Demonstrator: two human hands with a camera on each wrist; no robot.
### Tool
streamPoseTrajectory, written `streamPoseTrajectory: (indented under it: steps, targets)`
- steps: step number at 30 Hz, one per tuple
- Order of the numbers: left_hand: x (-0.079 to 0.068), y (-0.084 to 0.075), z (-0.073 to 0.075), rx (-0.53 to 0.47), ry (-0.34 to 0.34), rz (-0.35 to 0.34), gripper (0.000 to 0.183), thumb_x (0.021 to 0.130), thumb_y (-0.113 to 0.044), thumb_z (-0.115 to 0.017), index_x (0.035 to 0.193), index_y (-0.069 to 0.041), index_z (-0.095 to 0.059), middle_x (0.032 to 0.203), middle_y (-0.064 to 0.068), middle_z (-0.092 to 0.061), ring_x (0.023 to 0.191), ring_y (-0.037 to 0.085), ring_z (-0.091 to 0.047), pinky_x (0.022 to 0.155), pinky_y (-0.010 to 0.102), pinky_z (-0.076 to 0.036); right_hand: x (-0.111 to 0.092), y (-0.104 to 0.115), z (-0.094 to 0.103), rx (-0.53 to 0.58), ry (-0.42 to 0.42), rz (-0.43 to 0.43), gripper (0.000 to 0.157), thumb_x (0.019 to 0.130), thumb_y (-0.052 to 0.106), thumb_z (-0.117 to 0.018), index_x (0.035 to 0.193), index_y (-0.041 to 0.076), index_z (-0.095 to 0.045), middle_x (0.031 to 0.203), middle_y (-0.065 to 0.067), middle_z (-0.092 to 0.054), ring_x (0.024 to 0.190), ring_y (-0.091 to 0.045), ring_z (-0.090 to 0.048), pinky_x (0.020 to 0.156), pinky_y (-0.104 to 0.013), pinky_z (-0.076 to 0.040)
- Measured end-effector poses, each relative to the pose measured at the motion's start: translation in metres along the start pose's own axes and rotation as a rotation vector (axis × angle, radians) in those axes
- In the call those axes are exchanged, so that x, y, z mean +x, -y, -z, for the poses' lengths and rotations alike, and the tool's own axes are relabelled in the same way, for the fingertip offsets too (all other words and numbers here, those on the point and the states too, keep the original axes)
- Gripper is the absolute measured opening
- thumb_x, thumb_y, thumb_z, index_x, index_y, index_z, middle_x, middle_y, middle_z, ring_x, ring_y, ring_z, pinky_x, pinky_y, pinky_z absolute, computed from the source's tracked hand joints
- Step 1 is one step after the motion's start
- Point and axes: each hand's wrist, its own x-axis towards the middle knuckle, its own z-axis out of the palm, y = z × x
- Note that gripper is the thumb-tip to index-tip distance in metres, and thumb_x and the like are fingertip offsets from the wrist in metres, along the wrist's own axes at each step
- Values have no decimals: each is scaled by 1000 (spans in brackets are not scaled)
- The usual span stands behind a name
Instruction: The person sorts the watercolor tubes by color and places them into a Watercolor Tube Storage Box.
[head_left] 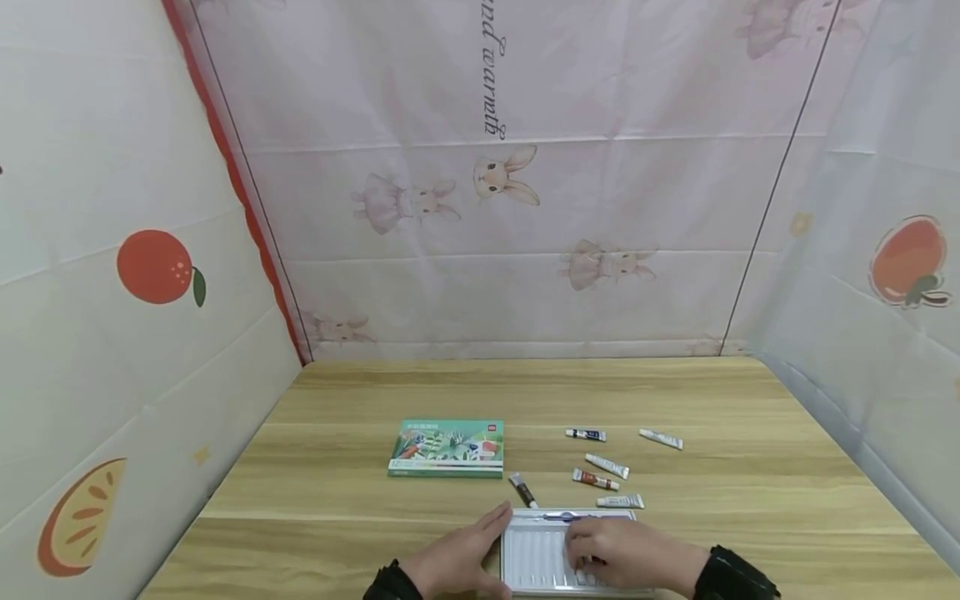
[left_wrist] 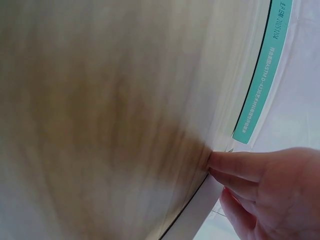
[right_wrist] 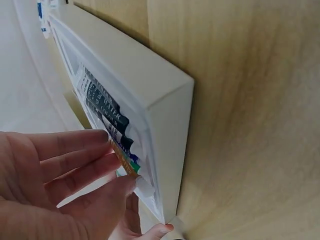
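Note:
A white paint tray (head_left: 534, 552) with ribbed slots lies at the table's front; its outer wall (right_wrist: 122, 52) shows in the right wrist view. At its left end, my left hand (head_left: 467, 557) holds it, fingers at the far corner and thumb at the near one. Over the tray's right part, my right hand (head_left: 626, 552) pinches an orange paint tube (right_wrist: 125, 160) between thumb and fingers. Several dark-labelled tubes (right_wrist: 102, 100) lie side by side in the slots near it. A slim dark stick (head_left: 558, 517), perhaps a brush, lies along the tray's far edge.
A green illustrated paint box (head_left: 446, 448) lies behind the tray on the left. Loose tubes lie behind the tray: a blue one (head_left: 586, 435), a brown-red one (head_left: 595, 479), a dark one (head_left: 522, 490) and several pale ones (head_left: 607, 466). Fabric walls (head_left: 480, 300) enclose the wooden table (head_left: 322, 467).

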Motion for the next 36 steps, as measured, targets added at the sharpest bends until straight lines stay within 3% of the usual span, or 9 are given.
streamPoseTrajectory:
  steps: [4,12,15,19,23,26,29,36]
  targets:
    - [1,1,0,3,-14,-3,90,61,-52,-58,131,-12,-19,135,0,-14,116,10,-22,89,26,-29,-1,-2,2,10,31,-10,10,75,17,-59,85,20,-60,92,9,-51,83,4,-44,70,-11,-38]
    - [0,2,4,30,-24,10,91,60,-54,-56,132,-12,-18,135,1,-13,117,13,-23,89,28,-29,7,-1,3,-95,80,-37,11,73,20,-61,84,23,-61,91,10,-51,80,3,-45,66,-13,-40]
    - [-1,2,3,47,-37,-15,92,61,-54,-56,131,-9,-18,135,3,-13,117,14,-22,89,27,-28,10,-4,4,-40,106,-70,11,73,20,-61,83,24,-62,90,12,-51,79,4,-45,64,-12,-40]
    - [-2,3,0,42,-34,-45,91,63,-53,-55,131,-6,-17,135,5,-14,117,13,-21,90,26,-27,10,-22,6,33,28,-133,10,73,14,-61,81,20,-62,87,11,-52,77,3,-47,64,-11,-40]
    - [-1,2,-2,7,-15,-33,90,64,-53,-55,131,-8,-17,135,4,-14,116,12,-21,89,26,-28,6,-50,8,-69,-75,-243,12,69,2,-61,75,13,-62,78,6,-51,69,-3,-48,58,-13,-41]
    - [-1,3,-3,-5,-15,-41,89,64,-52,-56,131,-9,-17,135,4,-14,117,13,-21,90,27,-27,2,-67,11,-100,-40,-353,20,66,-8,-59,74,10,-62,73,4,-50,64,-7,-49,54,-17,-42]
    - [-1,3,-4,-1,-19,-64,89,65,-51,-56,131,-7,-16,135,6,-14,117,14,-20,91,27,-26,-2,-75,12,-61,32,-419,28,65,-13,-57,77,11,-63,72,4,-48,64,-8,-49,53,-19,-41]
    - [1,3,-3,-20,-14,-48,89,64,-53,-55,132,-11,-16,135,3,-13,117,13,-21,90,27,-28,8,-82,8,-55,45,-387,18,72,-1,-57,80,15,-60,73,7,-50,65,-5,-47,55,-19,-41]
